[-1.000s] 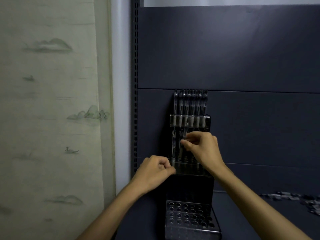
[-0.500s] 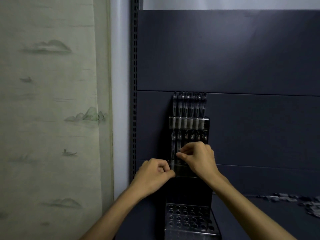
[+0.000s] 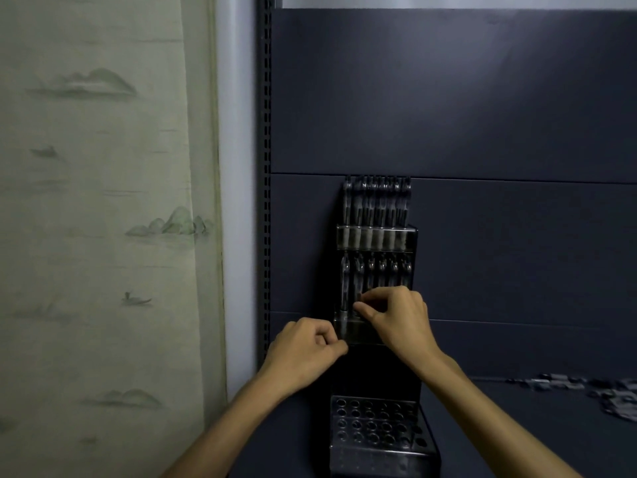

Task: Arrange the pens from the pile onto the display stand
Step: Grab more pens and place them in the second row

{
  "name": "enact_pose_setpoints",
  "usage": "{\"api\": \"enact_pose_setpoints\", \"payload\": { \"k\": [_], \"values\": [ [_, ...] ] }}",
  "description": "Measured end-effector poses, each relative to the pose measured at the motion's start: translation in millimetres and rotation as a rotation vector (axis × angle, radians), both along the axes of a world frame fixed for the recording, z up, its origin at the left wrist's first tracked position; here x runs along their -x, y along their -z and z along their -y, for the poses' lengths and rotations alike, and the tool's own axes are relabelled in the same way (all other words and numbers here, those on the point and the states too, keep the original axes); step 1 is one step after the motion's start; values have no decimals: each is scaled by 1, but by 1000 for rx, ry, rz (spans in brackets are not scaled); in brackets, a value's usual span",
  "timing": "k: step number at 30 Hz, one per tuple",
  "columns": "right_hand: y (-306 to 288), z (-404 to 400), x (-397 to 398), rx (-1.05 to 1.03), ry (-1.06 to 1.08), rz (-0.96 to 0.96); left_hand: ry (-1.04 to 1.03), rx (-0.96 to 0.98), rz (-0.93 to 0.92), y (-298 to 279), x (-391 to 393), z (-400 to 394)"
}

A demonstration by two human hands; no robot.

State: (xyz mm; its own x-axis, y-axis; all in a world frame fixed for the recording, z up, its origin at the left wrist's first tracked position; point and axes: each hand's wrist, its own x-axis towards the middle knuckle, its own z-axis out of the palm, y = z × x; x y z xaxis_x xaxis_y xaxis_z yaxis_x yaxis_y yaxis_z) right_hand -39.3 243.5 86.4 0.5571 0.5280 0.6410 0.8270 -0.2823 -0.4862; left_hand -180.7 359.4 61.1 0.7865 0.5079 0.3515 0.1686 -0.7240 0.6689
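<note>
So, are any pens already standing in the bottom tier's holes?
No, the bottom tier shows only bare round holes, while pens fill the top tier and more pens stand in the middle tier.

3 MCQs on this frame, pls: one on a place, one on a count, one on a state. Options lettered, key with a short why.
1. Where does the pile of loose pens lie?
A. right of the display stand
B. on the curtain side
C. on top of the stand

2. How many tiers of the display stand hold pens?
A. none
B. two
C. three

3. What is the right hand doing?
A. hanging open, away from the stand
B. pinching a pen in the middle tier
C. resting flat on the bottom tier

Key: 1 A, the pile sits on the shelf at the far right. 2 B, top and middle rows are filled, the bottom tier's holes are empty. 3 B, thumb and fingers close on a pen.
</note>
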Motion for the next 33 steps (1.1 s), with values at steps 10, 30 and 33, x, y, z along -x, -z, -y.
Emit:
{"api": "enact_pose_setpoints", "payload": {
  "k": [10, 30, 33],
  "values": [
    [11, 40, 7, 46, 44, 284, -20, -185, 148, -1, 0, 22],
    [64, 213, -129, 176, 33, 259, -13, -500, 127, 28, -125, 179],
    [71, 233, -155, 221, -1, 244, -30, -473, 24, 32, -154, 195]
  ]
}}
